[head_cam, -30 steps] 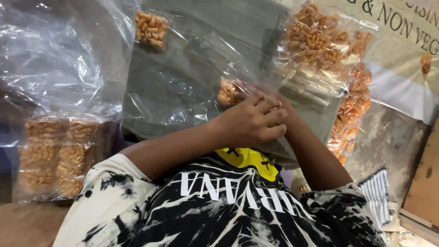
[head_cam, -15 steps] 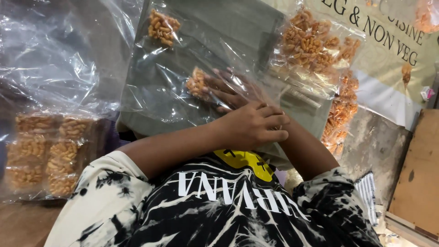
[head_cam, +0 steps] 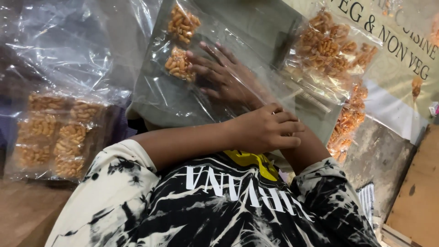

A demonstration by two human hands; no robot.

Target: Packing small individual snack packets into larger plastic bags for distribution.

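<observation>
In the head view, our right hand [head_cam: 224,77] is pushed deep inside the clear plastic bag [head_cam: 160,98], which lies flat over an olive cloth [head_cam: 247,23] on our lap. The hand is flat, palm down, with its fingers spread and gripping nothing. Its fingertips [head_cam: 201,57] touch the near edge of a small clump of orange-brown snack sticks [head_cam: 177,64] under the film. That clump lies just beyond the fingertips, up and to the left in the picture, so the right hand is by far the nearer one. Our left hand [head_cam: 267,132] is curled into a loose fist at the near end of the bag, well apart from the clump. It looks closed on the plastic by the bag's mouth, though we cannot see the film between the fingers clearly. The bag's long axis runs from that fist away from us, slanting to the upper left, and our right forearm lies along it. A second clump [head_cam: 183,23] sits further along the same line, near the far end, just beyond the first with a narrow gap between them. A filled pack of sectioned snacks [head_cam: 55,137] lies to our left, and a heap of filled packs [head_cam: 334,50] to our right.
</observation>
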